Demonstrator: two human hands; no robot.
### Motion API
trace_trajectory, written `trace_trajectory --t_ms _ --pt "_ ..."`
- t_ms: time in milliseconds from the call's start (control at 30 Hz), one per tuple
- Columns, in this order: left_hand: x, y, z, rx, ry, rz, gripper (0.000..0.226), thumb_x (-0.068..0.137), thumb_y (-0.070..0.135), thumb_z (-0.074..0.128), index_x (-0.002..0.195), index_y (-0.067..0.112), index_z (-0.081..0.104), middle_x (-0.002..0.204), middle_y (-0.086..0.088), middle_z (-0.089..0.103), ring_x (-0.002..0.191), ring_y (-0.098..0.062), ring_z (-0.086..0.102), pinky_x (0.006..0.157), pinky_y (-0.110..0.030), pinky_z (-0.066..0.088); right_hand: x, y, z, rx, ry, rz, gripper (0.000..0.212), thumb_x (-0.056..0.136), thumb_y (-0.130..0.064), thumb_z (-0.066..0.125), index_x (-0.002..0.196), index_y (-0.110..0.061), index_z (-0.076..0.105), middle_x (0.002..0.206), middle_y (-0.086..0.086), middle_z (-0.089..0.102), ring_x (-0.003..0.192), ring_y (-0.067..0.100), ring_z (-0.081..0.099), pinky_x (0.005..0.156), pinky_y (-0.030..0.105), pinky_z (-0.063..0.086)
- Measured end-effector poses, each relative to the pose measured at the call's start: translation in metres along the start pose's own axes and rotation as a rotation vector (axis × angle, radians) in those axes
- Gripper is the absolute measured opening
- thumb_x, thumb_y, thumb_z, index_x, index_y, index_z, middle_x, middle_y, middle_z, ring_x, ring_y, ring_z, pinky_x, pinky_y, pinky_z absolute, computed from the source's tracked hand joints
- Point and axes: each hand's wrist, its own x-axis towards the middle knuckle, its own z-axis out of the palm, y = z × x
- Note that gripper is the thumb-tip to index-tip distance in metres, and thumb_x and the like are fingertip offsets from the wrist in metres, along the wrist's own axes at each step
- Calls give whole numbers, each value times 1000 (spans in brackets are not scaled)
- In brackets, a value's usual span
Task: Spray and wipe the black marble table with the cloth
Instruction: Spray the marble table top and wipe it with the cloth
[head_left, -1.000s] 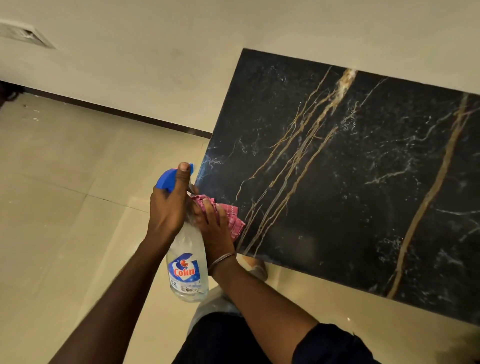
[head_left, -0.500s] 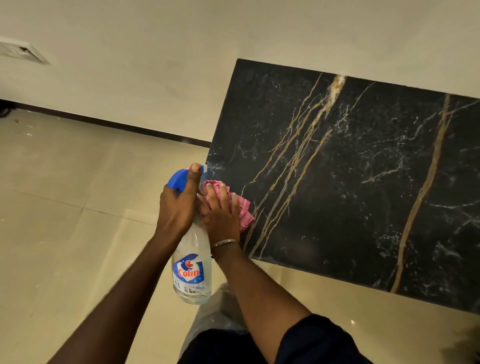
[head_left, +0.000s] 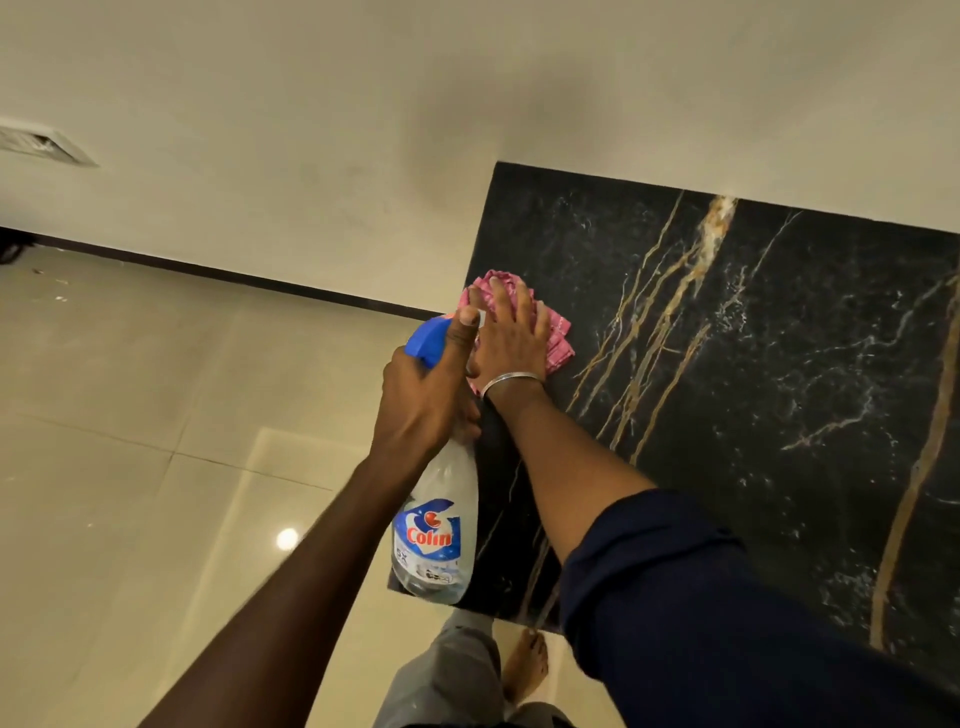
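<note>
Wipe step. Your right hand (head_left: 511, 338) presses the crumpled pink cloth (head_left: 560, 340) with flat fingers onto the gold-veined black marble table (head_left: 779, 395), near its far-left corner. Your left hand (head_left: 421, 410) grips the clear blue-capped spray bottle (head_left: 441, 535) by the neck, just off the table's left edge. Next, probably: sweep right across the slab with even pressure.

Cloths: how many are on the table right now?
1. The pink cloth lies near the black marble table's left edge, under the right hand, which presses it flat. None other shows; the right forearm could hide another.
</note>
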Motion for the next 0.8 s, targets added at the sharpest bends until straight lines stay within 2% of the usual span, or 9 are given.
trace_trajectory --t_ms 67,167,267,433,533,667,800 --pt "18 8 2 -14 -13 8 46 77 68 36 75 24 52 57 -3 53 54 -14 58 61 -25 53 27 7 -6 -11 3 10 73 92 -46 46 155 -29 14 164 4 9 150 33 2 119 55 9" --pt "45 16 8 -44 -42 3 42 89 61 41 73 24 53 53 -5 56 49 -20 62 56 -29 57 64 16 -14 -14 9 37 75 91 -46 48 155 -30 13 164 4 7 150 33 1 119 54 8" --pt "66 22 13 -32 -28 43 37 97 52 44 72 26 52 46 4 52 42 -10 58 50 -22 54 92 21 -21 -17 2 66 77 91 -42 50 156 -30 10 164 3 4 150 32 -1 120 54 7" --pt "90 28 18 -61 -48 30 43 98 53 42 75 19 53 56 -13 58 42 -19 61 50 -30 57 135 32 -34 -19 16 88 71 95 -40 45 156 -30 9 164 2 2 150 32 -3 120 54 5" --pt "98 27 21 -43 -47 6 43 97 54 42 79 17 55 63 -15 61 44 -19 61 52 -33 58 160 40 -37 15 -28 94 68 97 -46 40 156 -31 9 164 1 0 150 31 -5 120 54 3" --pt "96 20 19 -32 -40 -5 42 96 54 42 75 20 55 60 -9 60 43 -14 60 55 -33 59 166 43 -33 21 -14 75 65 98 -52 33 155 -30 13 164 2 4 150 32 -3 119 55 4" --pt "83 12 13 -48 -32 -23 43 95 54 43 76 17 55 56 -8 58 43 -15 61 53 -29 58 128 34 -24 -15 23 49 65 96 -49 34 155 -29 16 163 3 10 150 32 3 118 55 8"
